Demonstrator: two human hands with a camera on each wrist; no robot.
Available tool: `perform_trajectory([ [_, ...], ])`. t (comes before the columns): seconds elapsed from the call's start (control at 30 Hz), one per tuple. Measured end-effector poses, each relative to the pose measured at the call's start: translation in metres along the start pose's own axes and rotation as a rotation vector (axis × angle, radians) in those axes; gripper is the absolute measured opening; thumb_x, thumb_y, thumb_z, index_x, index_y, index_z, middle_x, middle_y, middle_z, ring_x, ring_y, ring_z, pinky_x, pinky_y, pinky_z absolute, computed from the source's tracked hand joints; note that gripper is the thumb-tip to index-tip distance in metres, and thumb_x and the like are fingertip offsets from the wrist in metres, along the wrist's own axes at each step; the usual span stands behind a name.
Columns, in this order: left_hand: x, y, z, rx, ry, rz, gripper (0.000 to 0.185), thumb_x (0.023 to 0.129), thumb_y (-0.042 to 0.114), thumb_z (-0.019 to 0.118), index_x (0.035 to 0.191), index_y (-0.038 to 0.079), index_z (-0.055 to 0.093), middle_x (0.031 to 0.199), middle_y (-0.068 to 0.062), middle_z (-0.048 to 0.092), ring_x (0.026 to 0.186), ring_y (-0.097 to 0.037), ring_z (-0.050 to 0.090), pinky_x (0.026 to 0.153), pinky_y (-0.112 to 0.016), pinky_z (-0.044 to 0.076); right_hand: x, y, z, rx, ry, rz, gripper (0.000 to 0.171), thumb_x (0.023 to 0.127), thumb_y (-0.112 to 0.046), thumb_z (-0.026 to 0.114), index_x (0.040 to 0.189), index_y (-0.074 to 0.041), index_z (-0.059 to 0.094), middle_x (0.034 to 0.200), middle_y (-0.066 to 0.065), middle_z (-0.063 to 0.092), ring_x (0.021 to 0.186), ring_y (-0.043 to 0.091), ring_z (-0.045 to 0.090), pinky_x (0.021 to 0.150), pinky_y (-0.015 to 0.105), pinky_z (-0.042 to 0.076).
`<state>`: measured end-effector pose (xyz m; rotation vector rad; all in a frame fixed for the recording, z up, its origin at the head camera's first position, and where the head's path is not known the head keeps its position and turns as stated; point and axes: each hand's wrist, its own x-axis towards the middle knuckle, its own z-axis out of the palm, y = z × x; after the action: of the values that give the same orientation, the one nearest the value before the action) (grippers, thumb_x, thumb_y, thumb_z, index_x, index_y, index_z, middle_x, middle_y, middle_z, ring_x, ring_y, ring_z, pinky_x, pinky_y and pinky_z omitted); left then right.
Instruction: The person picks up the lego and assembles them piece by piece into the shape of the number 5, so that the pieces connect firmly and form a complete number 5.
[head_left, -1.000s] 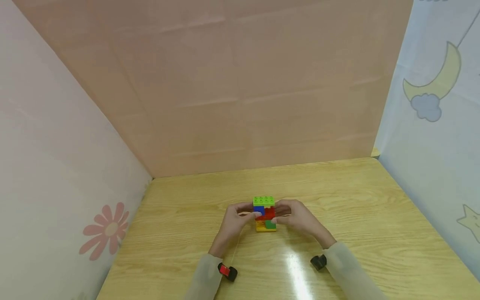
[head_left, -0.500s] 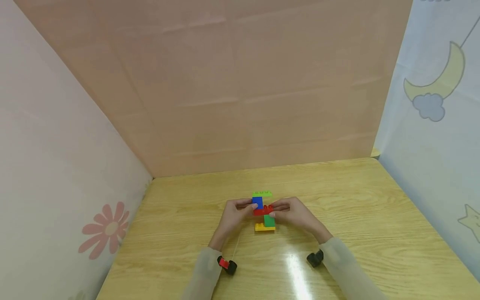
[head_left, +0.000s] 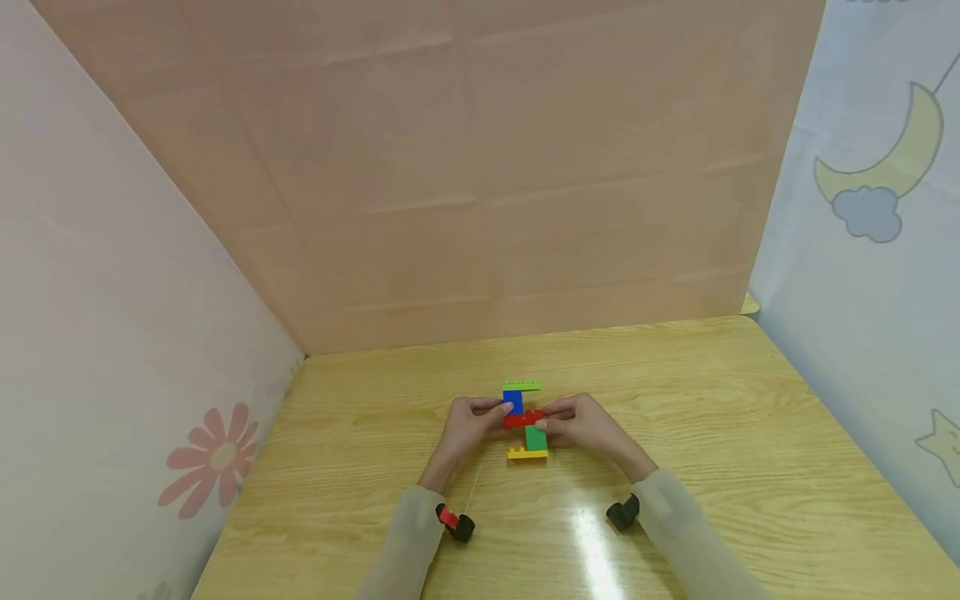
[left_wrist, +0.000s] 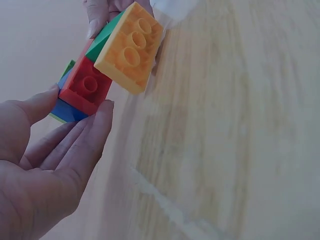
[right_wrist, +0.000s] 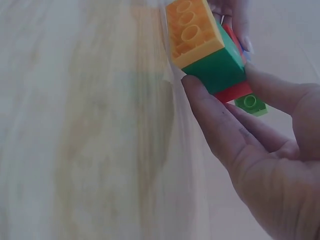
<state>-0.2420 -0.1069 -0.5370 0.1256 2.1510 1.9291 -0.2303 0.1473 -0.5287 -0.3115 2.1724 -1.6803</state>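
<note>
A zigzag stack of toy building bricks is held up between both hands. From bottom to top it has a yellow brick [head_left: 527,455], a green brick [head_left: 536,438], a red brick [head_left: 522,420], a blue brick [head_left: 512,396] and a light green brick [head_left: 521,386]. My left hand [head_left: 467,427] pinches the blue brick, thumb on its near face. On the other side, my right hand [head_left: 592,427] pinches the green brick between thumb and fingers, close under the red one. Both wrist views show the yellow brick's hollow underside [left_wrist: 134,47].
The wooden table [head_left: 375,400] spreads under the hands, with a pinkish-brown cloth wall [head_left: 480,208] behind it. Pale printed panels stand at left and right. Black wrist cameras [head_left: 622,513] sit at both sleeves, and a thin cord hangs by the left wrist.
The stack has tipped back and shifted slightly left: the top brick's studded face has narrowed to a thin strip, while the fronts show more. Both hands keep their grip.
</note>
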Motion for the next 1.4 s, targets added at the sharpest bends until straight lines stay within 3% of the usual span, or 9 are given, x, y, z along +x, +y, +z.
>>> perform_trajectory([
  [0.43,0.011,-0.009,-0.002,-0.052,0.026,-0.085,0.044,0.095,0.030,0.080,0.123,-0.004,0.074,0.123,-0.019,0.076,0.101,-0.024,0.079,0.085,-0.037,0.066,0.005,0.001,0.001,0.051,-0.004,0.032,0.053,0.100,-0.021,0.074,0.136,0.015,0.061,0.131,0.032,0.068,0.106,0.034,0.078,0.084,0.042,0.066],
  [0.9,0.011,-0.006,-0.001,0.062,0.042,-0.103,0.044,0.096,0.036,0.078,0.120,-0.001,0.077,0.117,-0.016,0.078,0.096,-0.018,0.079,0.083,-0.033,0.066,0.005,-0.001,0.004,-0.002,0.028,0.023,0.044,0.100,-0.019,0.073,0.131,0.013,0.067,0.133,0.031,0.067,0.103,0.030,0.079,0.086,0.041,0.066],
  [1.13,0.010,-0.002,0.002,0.152,0.073,-0.122,0.040,0.097,0.037,0.077,0.114,0.001,0.080,0.110,-0.012,0.079,0.083,-0.013,0.078,0.077,-0.028,0.066,0.004,-0.002,0.006,-0.070,0.072,0.019,0.034,0.099,-0.021,0.074,0.121,0.006,0.076,0.126,0.026,0.073,0.095,0.024,0.079,0.083,0.038,0.066],
  [1.4,0.008,0.000,0.005,0.185,0.083,-0.113,0.036,0.099,0.036,0.075,0.111,0.003,0.082,0.108,-0.012,0.079,0.080,-0.013,0.078,0.075,-0.028,0.066,0.003,-0.003,0.007,-0.123,0.086,0.012,0.028,0.100,-0.022,0.073,0.116,0.000,0.080,0.119,0.020,0.077,0.089,0.025,0.080,0.082,0.038,0.067],
])
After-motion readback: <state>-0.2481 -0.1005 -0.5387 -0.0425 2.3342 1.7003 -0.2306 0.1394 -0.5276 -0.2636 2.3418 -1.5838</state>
